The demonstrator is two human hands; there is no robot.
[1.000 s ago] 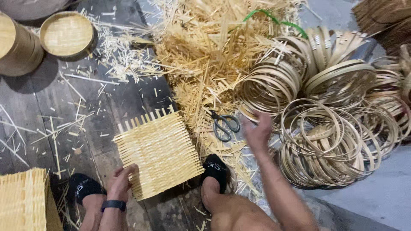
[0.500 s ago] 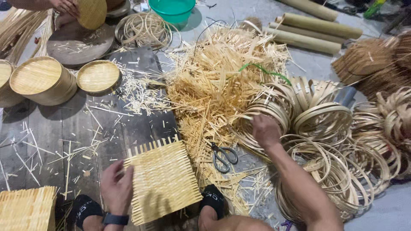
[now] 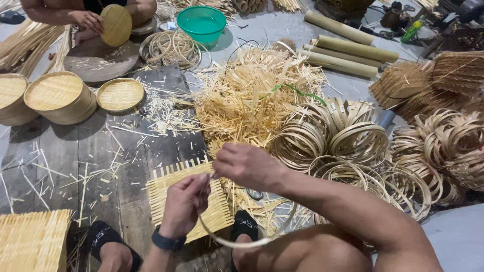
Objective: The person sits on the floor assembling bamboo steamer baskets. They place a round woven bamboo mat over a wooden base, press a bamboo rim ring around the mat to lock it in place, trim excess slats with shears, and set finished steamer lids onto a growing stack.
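1. Both hands are up together in the lower middle of the frame, working a thin bamboo hoop that loops down towards the bottom edge. The left hand is pinched tight on one end of it, and the right hand is closed on the other end right beside it, so the two ends meet between the fingers.

2. Directly under the hands is a square woven bamboo mat, lying flat on the dark plank floor between the person's sandalled feet.

3. My take on doing this bit well: keep the two ends overlapped and pinched close, and let the strip curve evenly rather than forcing it, since a thin strip like that looks likely to kink or split. Small finger moves, not wrist ones.

4. Spares are close: a big heap of bamboo rings sits right of centre, with loose bamboo offcuts piled just above the hands. Scissors peek out under the right wrist.

5. Containers: the green plastic bowl at top centre looks empty from here. The round woven baskets at the left are closed over, so I can't tell what's inside.

6. Upper left, another person's hand holds a round woven lid.
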